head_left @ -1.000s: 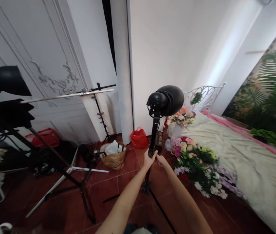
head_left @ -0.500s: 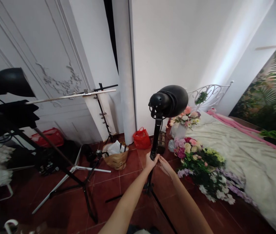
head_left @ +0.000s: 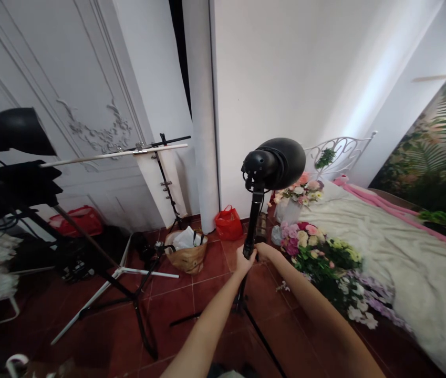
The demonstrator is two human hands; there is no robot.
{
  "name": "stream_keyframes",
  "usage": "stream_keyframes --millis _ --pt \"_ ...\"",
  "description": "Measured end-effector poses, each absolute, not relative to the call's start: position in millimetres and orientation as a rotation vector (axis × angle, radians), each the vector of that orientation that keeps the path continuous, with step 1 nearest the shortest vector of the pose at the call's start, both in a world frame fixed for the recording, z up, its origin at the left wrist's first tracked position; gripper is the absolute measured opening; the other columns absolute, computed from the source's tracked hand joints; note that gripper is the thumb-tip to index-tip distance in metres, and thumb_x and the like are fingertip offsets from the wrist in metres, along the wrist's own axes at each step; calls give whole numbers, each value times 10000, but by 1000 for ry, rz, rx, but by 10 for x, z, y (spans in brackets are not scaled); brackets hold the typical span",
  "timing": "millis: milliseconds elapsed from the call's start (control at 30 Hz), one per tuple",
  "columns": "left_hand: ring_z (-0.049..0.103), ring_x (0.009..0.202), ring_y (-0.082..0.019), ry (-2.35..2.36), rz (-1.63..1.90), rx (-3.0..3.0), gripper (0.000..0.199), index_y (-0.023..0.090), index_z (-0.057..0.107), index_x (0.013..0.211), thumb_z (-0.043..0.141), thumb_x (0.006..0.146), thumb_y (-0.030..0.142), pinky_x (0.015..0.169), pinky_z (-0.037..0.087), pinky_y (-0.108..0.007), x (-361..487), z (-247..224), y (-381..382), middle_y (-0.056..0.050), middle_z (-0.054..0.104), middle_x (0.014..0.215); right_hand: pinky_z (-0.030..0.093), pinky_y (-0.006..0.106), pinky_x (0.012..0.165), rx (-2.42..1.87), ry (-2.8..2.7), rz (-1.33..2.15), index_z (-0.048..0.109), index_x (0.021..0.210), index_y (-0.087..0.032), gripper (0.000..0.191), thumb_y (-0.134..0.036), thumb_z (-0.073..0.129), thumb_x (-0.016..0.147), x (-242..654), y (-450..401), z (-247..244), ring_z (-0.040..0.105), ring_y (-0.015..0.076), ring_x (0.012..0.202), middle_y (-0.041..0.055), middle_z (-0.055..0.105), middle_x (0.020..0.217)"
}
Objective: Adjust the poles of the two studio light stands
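In the head view, a black light stand (head_left: 251, 223) rises in front of me. A black studio light with a round reflector (head_left: 291, 163) is fixed on its top. Closed around the stand's pole, below the light, is my left hand (head_left: 244, 258). My right hand (head_left: 265, 251) is closed against the right side of the pole at about the same height, its fingertips partly hidden. The stand's black legs (head_left: 262, 336) spread over the floor below my forearms.
Bouquets of artificial flowers (head_left: 317, 247) lie beside the cream-covered bed (head_left: 407, 257) at right. A woven bag (head_left: 189, 258) and a red bag (head_left: 228, 224) sit near the wall. At left stand another studio light (head_left: 18, 131) and a white-legged stand (head_left: 149, 272).
My right hand has shifted upward and turned, from extended fingers beside the pole to closing against it. My left hand stays on the pole; the light has barely moved.
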State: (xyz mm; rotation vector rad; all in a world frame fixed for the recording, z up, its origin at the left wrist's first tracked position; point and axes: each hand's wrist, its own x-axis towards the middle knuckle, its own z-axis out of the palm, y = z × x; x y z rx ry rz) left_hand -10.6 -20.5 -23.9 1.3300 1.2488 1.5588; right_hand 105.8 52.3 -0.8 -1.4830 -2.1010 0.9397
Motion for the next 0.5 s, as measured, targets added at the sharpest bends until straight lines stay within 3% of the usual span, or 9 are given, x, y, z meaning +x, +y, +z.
stream_keyframes --millis 133,267,367,500 --pt "572 625 -149 1232 1559 1323 192 147 602 717 661 670 324 605 469 -255 -108 -224 -198 -50 624 673 469 252 592 -1519 -2284 894 648 559 -201 236 -38 729 409 1028 482 0 611 185 556 -7 617 504" --pt "552 587 -140 1239 1566 1334 175 151 581 670 657 665 309 579 456 -250 -110 -248 -182 -37 605 636 462 289 757 -1516 -2341 779 693 813 -193 240 -74 631 614 1096 293 -7 649 236 834 83 702 822" --pt "538 574 -134 1242 1556 1336 175 153 566 644 656 659 302 563 443 -243 -115 -273 -172 -27 588 617 429 301 853 -1508 -2338 702 641 1043 -206 359 -85 522 727 1134 120 -62 595 230 1012 99 663 1048" --pt "522 558 -123 1277 1555 1326 201 157 548 622 669 640 317 551 434 -234 -121 -297 -166 -11 571 598 420 300 878 -1535 -2283 501 538 1200 -202 438 -96 447 785 1143 -90 -179 551 216 1075 103 596 1183"
